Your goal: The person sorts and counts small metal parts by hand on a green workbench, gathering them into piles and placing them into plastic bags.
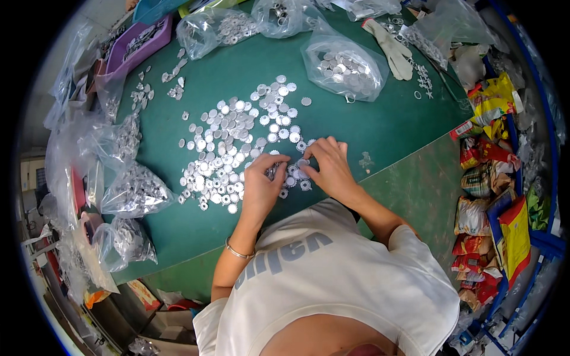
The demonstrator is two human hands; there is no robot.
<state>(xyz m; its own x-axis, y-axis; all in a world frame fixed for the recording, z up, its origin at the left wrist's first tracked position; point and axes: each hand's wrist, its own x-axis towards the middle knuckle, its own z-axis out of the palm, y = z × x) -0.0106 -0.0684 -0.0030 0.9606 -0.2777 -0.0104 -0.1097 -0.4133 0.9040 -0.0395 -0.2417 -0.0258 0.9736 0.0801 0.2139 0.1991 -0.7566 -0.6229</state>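
Many small silver metal discs (233, 209) with toothed edges lie loose on the green table (404, 127), spread before me. At the near right edge of this spread, my left hand (263, 183) has its thumb and forefinger bent together; silver shows in the gap behind the fingertips, but what they pinch is too small to tell. Facing it, my right hand (332, 169) is curled, thumb and forefinger closed around a toothed disc (301, 164). More discs lie under and between both hands.
A clear bag of discs (345, 71) lies at the far right, beside a pale glove (392, 50). Filled clear bags (139, 190) line the left edge, below a purple tray (139, 44). Colourful packets (475, 213) hang on a blue rack at the right.
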